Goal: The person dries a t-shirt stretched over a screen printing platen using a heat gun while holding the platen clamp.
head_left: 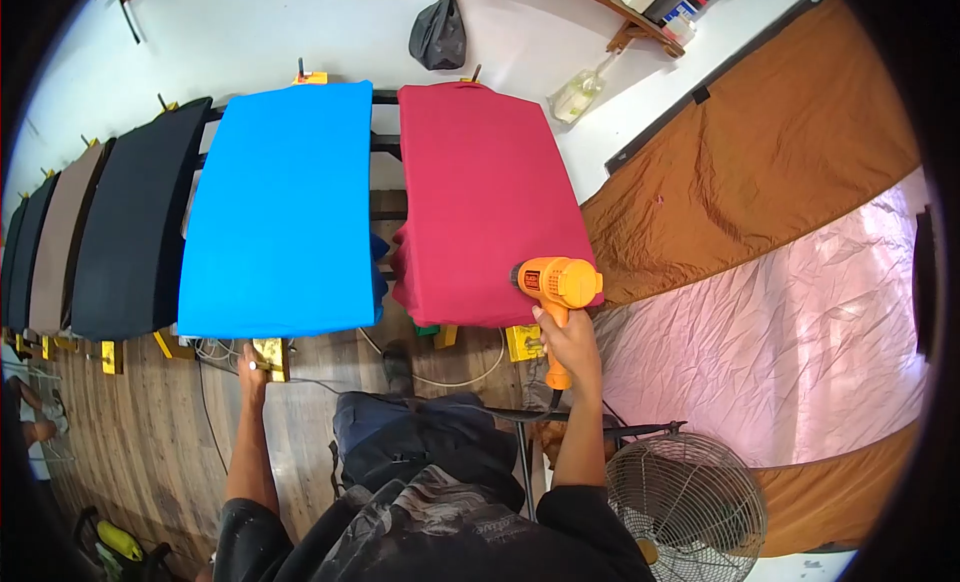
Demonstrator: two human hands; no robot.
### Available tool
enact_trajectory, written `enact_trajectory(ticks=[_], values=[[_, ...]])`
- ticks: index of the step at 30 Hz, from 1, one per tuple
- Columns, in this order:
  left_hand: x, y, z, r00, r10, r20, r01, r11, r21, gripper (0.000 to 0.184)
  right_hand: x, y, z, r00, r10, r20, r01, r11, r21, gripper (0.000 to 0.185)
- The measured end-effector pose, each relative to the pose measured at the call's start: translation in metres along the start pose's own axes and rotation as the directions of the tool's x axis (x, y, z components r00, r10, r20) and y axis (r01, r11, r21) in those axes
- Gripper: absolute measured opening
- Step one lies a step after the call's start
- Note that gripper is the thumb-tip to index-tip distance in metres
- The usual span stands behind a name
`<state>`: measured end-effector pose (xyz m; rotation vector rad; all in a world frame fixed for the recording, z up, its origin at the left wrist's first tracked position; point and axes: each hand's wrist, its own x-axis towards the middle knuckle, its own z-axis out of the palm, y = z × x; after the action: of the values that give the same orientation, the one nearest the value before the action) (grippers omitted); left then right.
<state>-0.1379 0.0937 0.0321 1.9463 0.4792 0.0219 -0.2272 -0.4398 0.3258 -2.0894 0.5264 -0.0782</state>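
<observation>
My right hand (570, 347) is wrapped round the handle of an orange heat gun (562, 282), whose dark nozzle points left over the lower right part of a red cloth (490, 192) stretched on a board. To its left lies a bright blue cloth (280, 202), spread smooth on another board. Below the lower edge of the blue cloth, my left hand (252, 367) is at a yellow block (271, 359) with a metal part; its fingers are small and partly hidden there.
Black (140, 222) and brown (68, 242) cloth-covered boards stand in a row on the left. A round fan (686, 497) is at the lower right, near orange and pink sheets (760, 352). Cables cross the wooden floor. A person's arm shows at the far left.
</observation>
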Motion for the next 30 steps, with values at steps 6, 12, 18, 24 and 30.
enact_trajectory(ticks=[6, 12, 18, 24, 30], values=[[-0.008, 0.028, 0.000, 0.991, -0.125, 0.054, 0.129, 0.988, -0.083, 0.056, -0.023, 0.000, 0.005, 1.000, 0.005, -0.022, -0.004, 0.999, 0.043, 0.023], [-0.005, 0.030, 0.003, 0.990, -0.125, 0.063, 0.127, 0.991, -0.042, 0.059, -0.042, -0.007, 0.009, 0.999, 0.050, 0.009, -0.050, 0.995, 0.083, 0.020], [-0.005, 0.034, -0.003, 0.999, 0.022, 0.038, -0.028, 0.983, 0.183, 0.061, -0.051, -0.007, 0.017, 0.995, 0.078, -0.055, -0.071, 0.990, 0.119, 0.021], [-0.013, 0.067, -0.005, 0.995, -0.082, -0.048, 0.094, 0.931, 0.353, 0.059, -0.055, -0.009, 0.022, 0.992, 0.080, -0.101, -0.069, 0.991, 0.115, 0.021], [-0.020, 0.076, -0.005, 0.983, -0.103, -0.152, 0.146, 0.941, 0.305, 0.058, -0.051, 0.001, 0.017, 0.981, 0.181, -0.076, -0.170, 0.977, 0.127, 0.019]])
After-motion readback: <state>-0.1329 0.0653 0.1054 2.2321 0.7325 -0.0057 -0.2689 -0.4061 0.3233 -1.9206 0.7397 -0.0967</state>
